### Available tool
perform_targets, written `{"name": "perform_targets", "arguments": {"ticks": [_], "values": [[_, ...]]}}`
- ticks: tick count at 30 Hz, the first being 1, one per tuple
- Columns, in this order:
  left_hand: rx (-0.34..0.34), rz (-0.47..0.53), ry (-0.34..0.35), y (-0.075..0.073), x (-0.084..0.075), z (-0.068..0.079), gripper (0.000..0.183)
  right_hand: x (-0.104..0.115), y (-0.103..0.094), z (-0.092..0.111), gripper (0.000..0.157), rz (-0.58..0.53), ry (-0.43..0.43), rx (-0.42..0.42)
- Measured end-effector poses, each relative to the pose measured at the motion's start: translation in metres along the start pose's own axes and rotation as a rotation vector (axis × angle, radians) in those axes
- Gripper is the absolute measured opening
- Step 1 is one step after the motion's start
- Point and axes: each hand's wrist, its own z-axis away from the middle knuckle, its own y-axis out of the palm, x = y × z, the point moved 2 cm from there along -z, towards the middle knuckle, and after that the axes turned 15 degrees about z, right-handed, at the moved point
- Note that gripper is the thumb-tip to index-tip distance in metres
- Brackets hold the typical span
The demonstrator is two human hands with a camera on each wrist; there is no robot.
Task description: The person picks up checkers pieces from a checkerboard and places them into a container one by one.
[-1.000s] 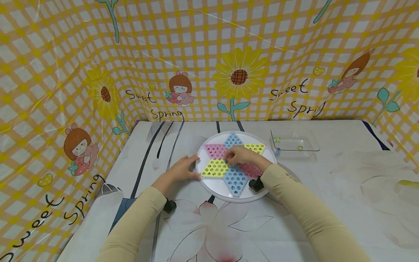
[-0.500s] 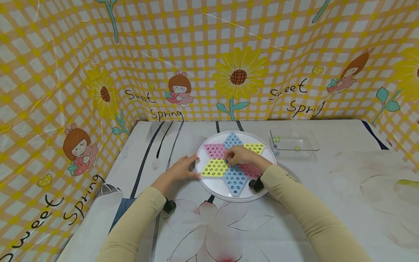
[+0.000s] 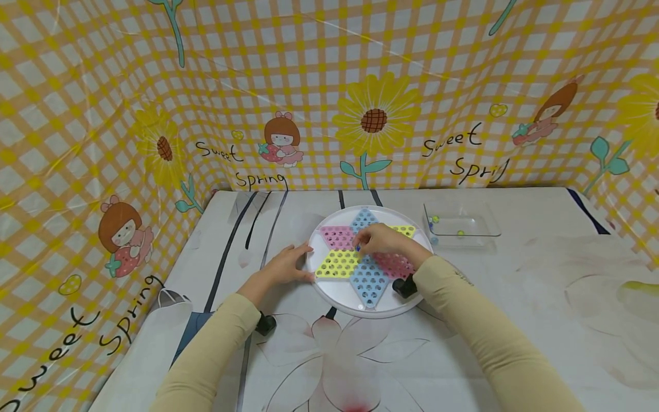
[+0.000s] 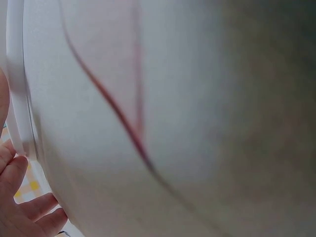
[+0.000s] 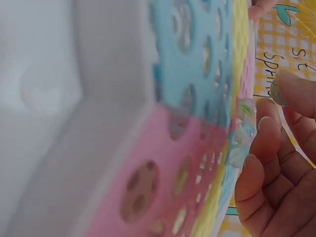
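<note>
A round white Chinese checkers board (image 3: 340, 300), with a star of pink, yellow and blue hole fields, lies mid-table in the head view. My left hand (image 3: 283, 265) rests against its left rim, thumb and fingers spread along the edge. Over the star's centre, my right hand (image 3: 378, 239) pinches a small marble (image 5: 277, 93) between thumb and index finger, partly hidden by the thumb. Several clear marbles (image 5: 244, 127) stand close together on the board just beside these fingers in the right wrist view. In the left wrist view, only some left fingers (image 4: 39, 207) show near the rim.
A clear plastic box (image 3: 476, 235) stands right of the board, with several marbles (image 3: 435, 220) in it. At the left lie a white item with a loop (image 3: 172, 306) and a dark blue item (image 3: 191, 335). Checked cloth (image 3: 314, 68) hangs behind and at the sides.
My right hand has risen slightly above the board's centre, still at the same spot. A yellow-green marble in the clear box has rolled left. The left hand stays at the rim.
</note>
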Motion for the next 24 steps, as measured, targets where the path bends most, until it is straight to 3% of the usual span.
{"name": "perform_targets", "arguments": {"ticks": [3, 9, 24], "values": [[0.001, 0.003, 0.001, 0.000, 0.000, 0.000, 0.081, -0.002, -0.003, -0.001, 0.016, 0.023, 0.044, 0.003], [0.000, -0.005, 0.000, 0.000, 0.000, 0.000, 0.080, -0.004, -0.012, 0.002, 0.020, 0.063, 0.025, -0.032], [0.004, 0.003, 0.019, 0.000, 0.000, 0.000, 0.080, -0.030, -0.041, 0.017, 0.022, 0.002, 0.038, -0.157]]}}
